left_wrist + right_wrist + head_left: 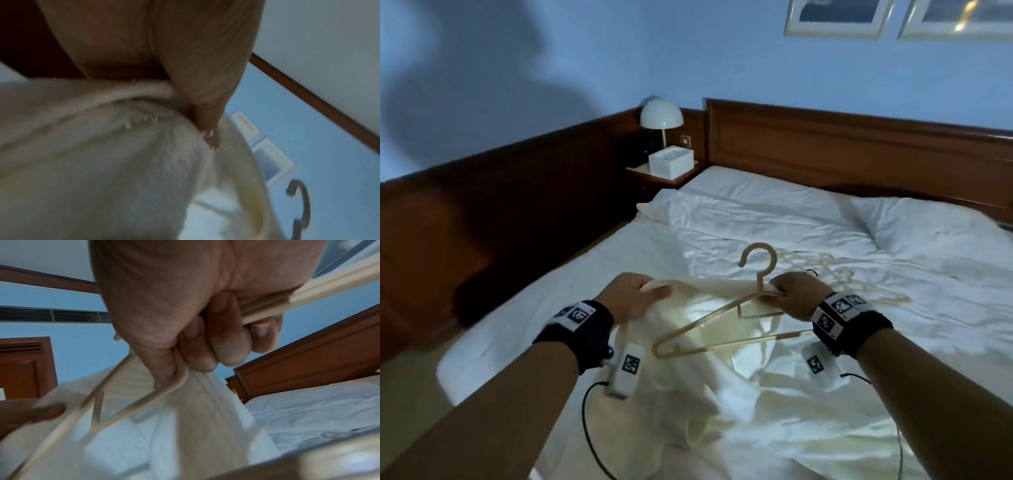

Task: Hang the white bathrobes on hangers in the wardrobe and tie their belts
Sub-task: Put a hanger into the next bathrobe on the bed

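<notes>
Fluffy terry-cloth bathrobe [688,370], smooth pale plastic hanger [709,329], creased cotton bed sheet [774,219], polished wooden headboard [842,144].

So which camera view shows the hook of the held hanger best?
The head view: the hanger's hook shows whole and sharp above the right hand. The left wrist view shows it dark and blurred at the lower right. In the right wrist view the hand hides it.

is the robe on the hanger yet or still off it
Still off. The hanger is bare, held above the bathrobe by the right hand; the left hand grips the robe's edge.
</notes>
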`<action>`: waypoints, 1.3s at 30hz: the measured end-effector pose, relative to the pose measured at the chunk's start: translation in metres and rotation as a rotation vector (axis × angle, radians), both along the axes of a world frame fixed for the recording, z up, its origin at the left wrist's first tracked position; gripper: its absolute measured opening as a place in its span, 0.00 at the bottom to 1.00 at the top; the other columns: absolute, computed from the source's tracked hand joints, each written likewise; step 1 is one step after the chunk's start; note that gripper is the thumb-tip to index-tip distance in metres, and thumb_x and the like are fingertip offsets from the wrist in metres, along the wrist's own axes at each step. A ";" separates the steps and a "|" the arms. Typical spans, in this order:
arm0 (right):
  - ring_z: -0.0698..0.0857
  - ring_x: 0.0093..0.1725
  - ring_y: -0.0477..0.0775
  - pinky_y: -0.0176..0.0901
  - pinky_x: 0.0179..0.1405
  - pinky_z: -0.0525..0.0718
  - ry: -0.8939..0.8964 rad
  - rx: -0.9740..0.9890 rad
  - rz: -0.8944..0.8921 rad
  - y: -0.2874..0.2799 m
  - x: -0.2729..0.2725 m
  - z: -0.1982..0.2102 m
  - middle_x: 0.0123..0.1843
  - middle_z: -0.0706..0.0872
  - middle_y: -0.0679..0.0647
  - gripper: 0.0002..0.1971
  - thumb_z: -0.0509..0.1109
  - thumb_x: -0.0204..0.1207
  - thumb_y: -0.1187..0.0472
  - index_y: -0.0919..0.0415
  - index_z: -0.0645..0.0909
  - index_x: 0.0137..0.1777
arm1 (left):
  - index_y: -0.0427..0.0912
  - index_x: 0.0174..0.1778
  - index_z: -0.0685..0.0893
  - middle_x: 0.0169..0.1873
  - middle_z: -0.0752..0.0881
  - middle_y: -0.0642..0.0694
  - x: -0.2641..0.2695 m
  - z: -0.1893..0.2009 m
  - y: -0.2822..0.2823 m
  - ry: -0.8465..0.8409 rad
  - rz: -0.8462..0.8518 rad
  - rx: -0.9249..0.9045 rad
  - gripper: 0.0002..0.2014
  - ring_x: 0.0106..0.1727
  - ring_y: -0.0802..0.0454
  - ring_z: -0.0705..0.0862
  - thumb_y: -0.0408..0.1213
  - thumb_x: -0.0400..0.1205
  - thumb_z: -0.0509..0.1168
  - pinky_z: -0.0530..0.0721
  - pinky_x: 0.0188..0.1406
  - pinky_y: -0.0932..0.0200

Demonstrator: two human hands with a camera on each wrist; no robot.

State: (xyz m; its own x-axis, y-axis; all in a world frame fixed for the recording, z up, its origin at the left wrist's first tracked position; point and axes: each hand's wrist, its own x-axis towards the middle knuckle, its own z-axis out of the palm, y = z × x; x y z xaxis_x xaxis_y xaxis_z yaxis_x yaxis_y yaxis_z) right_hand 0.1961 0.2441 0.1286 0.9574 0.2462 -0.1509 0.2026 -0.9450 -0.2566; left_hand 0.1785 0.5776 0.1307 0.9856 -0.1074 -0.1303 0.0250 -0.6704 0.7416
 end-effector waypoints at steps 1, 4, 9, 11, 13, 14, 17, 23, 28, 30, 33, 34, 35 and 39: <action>0.82 0.39 0.52 0.45 0.37 0.76 0.007 0.002 -0.030 -0.010 -0.002 -0.004 0.37 0.83 0.51 0.23 0.65 0.77 0.36 0.56 0.83 0.39 | 0.40 0.29 0.80 0.23 0.77 0.51 0.001 -0.005 -0.004 -0.012 -0.071 0.106 0.20 0.25 0.56 0.75 0.51 0.79 0.70 0.71 0.24 0.64; 0.83 0.44 0.54 0.45 0.43 0.77 0.026 0.016 -0.106 -0.036 -0.013 -0.009 0.40 0.83 0.51 0.19 0.66 0.79 0.40 0.56 0.85 0.43 | 0.39 0.35 0.80 0.30 0.80 0.47 -0.001 -0.026 -0.007 0.017 -0.198 0.386 0.15 0.32 0.50 0.78 0.44 0.83 0.63 0.71 0.29 0.58; 0.84 0.52 0.58 0.45 0.47 0.77 -0.014 -0.033 -0.182 -0.040 -0.025 -0.027 0.45 0.82 0.51 0.11 0.69 0.77 0.43 0.47 0.78 0.39 | 0.35 0.38 0.81 0.29 0.81 0.44 -0.012 -0.053 -0.009 0.026 -0.015 0.093 0.11 0.31 0.47 0.78 0.37 0.84 0.62 0.77 0.33 0.55; 0.84 0.52 0.55 0.46 0.51 0.80 -0.033 0.001 -0.217 -0.030 -0.029 -0.039 0.51 0.84 0.49 0.09 0.71 0.74 0.43 0.42 0.80 0.51 | 0.39 0.46 0.82 0.34 0.83 0.45 -0.015 -0.054 -0.014 0.013 0.091 -0.089 0.06 0.35 0.46 0.81 0.38 0.84 0.64 0.80 0.36 0.54; 0.83 0.46 0.50 0.44 0.47 0.79 -0.024 0.020 -0.168 -0.019 -0.034 -0.045 0.47 0.83 0.46 0.11 0.73 0.75 0.45 0.40 0.78 0.55 | 0.47 0.51 0.76 0.36 0.83 0.45 -0.018 -0.052 -0.016 0.011 0.172 -0.208 0.03 0.33 0.48 0.81 0.39 0.84 0.64 0.79 0.31 0.56; 0.83 0.45 0.50 0.43 0.44 0.78 -0.020 0.021 -0.131 -0.014 -0.035 -0.047 0.44 0.82 0.45 0.11 0.73 0.75 0.45 0.41 0.77 0.53 | 0.49 0.50 0.74 0.34 0.82 0.45 -0.020 -0.052 -0.015 0.006 0.172 -0.228 0.04 0.30 0.49 0.80 0.37 0.84 0.62 0.77 0.28 0.58; 0.82 0.43 0.52 0.43 0.39 0.76 -0.027 -0.010 -0.003 -0.005 -0.040 -0.048 0.38 0.80 0.44 0.11 0.70 0.76 0.42 0.46 0.76 0.45 | 0.46 0.41 0.74 0.29 0.76 0.47 -0.026 -0.050 -0.014 -0.004 0.098 -0.213 0.12 0.29 0.51 0.74 0.22 0.81 0.55 0.74 0.24 0.63; 0.80 0.32 0.48 0.45 0.35 0.77 -0.028 0.044 0.074 -0.021 -0.046 -0.019 0.29 0.81 0.50 0.33 0.47 0.76 0.29 0.55 0.79 0.32 | 0.43 0.40 0.83 0.39 0.83 0.47 -0.036 -0.072 0.000 0.056 0.253 -0.240 0.14 0.37 0.52 0.81 0.20 0.79 0.58 0.79 0.31 0.64; 0.83 0.39 0.52 0.49 0.47 0.82 0.120 -0.176 0.162 0.013 -0.043 -0.045 0.35 0.84 0.50 0.38 0.40 0.78 0.27 0.55 0.81 0.38 | 0.49 0.42 0.83 0.47 0.84 0.47 -0.033 -0.085 -0.010 0.070 0.309 -0.369 0.11 0.50 0.46 0.83 0.29 0.74 0.74 0.86 0.49 0.50; 0.83 0.42 0.55 0.51 0.50 0.81 0.146 -0.185 0.192 0.032 -0.042 -0.064 0.38 0.85 0.51 0.39 0.38 0.78 0.27 0.55 0.82 0.40 | 0.50 0.41 0.82 0.47 0.84 0.48 -0.031 -0.085 -0.021 0.067 0.319 -0.382 0.11 0.51 0.48 0.83 0.32 0.72 0.77 0.85 0.55 0.48; 0.84 0.45 0.56 0.51 0.52 0.81 0.195 -0.113 0.183 0.055 -0.042 -0.086 0.41 0.87 0.51 0.38 0.37 0.79 0.28 0.53 0.83 0.40 | 0.49 0.38 0.82 0.43 0.81 0.46 -0.031 -0.082 -0.037 0.101 0.358 -0.505 0.12 0.45 0.46 0.81 0.32 0.70 0.79 0.84 0.52 0.47; 0.84 0.45 0.56 0.52 0.53 0.81 0.219 -0.057 0.157 0.061 -0.043 -0.091 0.40 0.87 0.51 0.38 0.39 0.79 0.28 0.54 0.82 0.38 | 0.48 0.38 0.81 0.44 0.81 0.44 -0.032 -0.082 -0.041 0.112 0.374 -0.561 0.13 0.44 0.45 0.80 0.30 0.71 0.78 0.84 0.49 0.48; 0.84 0.45 0.56 0.52 0.54 0.81 0.241 0.004 0.127 0.067 -0.045 -0.095 0.40 0.87 0.51 0.37 0.40 0.79 0.28 0.55 0.81 0.37 | 0.46 0.39 0.80 0.45 0.80 0.42 -0.032 -0.082 -0.043 0.120 0.387 -0.607 0.13 0.44 0.45 0.80 0.28 0.72 0.77 0.84 0.47 0.49; 0.85 0.44 0.53 0.48 0.54 0.79 0.267 0.183 0.077 0.080 -0.050 -0.104 0.39 0.89 0.50 0.35 0.47 0.82 0.31 0.58 0.84 0.38 | 0.48 0.39 0.78 0.47 0.79 0.41 -0.035 -0.084 -0.040 0.165 0.441 -0.698 0.15 0.44 0.44 0.80 0.31 0.68 0.79 0.83 0.48 0.48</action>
